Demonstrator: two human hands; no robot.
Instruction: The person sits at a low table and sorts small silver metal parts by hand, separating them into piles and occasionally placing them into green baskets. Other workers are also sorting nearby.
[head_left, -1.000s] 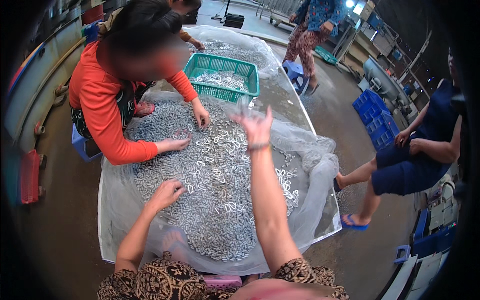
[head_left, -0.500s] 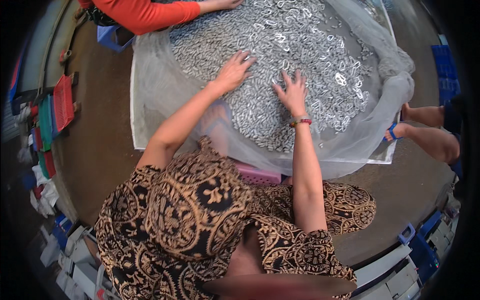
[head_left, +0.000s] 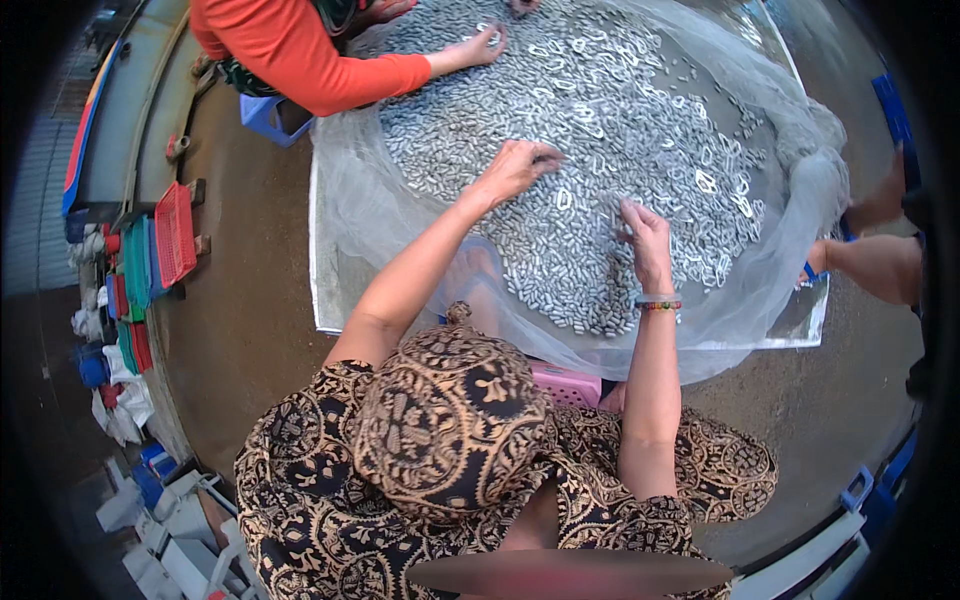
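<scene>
A wide heap of small grey metallic, pellet-like pieces point(head_left: 545, 245) covers a pale mesh net point(head_left: 370, 235). Larger bright oval, link-shaped rings point(head_left: 706, 181) lie scattered among them. My left hand point(head_left: 518, 168) hovers over or rests on the middle of the heap, fingers loosely bent and partly apart, with nothing visible in it. To its right, my right hand point(head_left: 648, 236) is raised at the heap with thumb and fingers drawn together. Whatever they pinch is too small or blurred to make out. A beaded bracelet point(head_left: 658, 304) circles that wrist.
A co-worker's red sleeve point(head_left: 375, 85) and hand point(head_left: 483, 45) reach over the far left. Bunched net point(head_left: 815, 140) lines the right side, near another person's bare leg point(head_left: 870, 268). A pink perforated stool or basket point(head_left: 567, 386) is below the net. Red crate point(head_left: 175, 235) stands left.
My spread hands have drawn in: the right fingers have closed together, the left fingers have bent. The co-worker's arm has come further over the heap. The whole view has shifted.
</scene>
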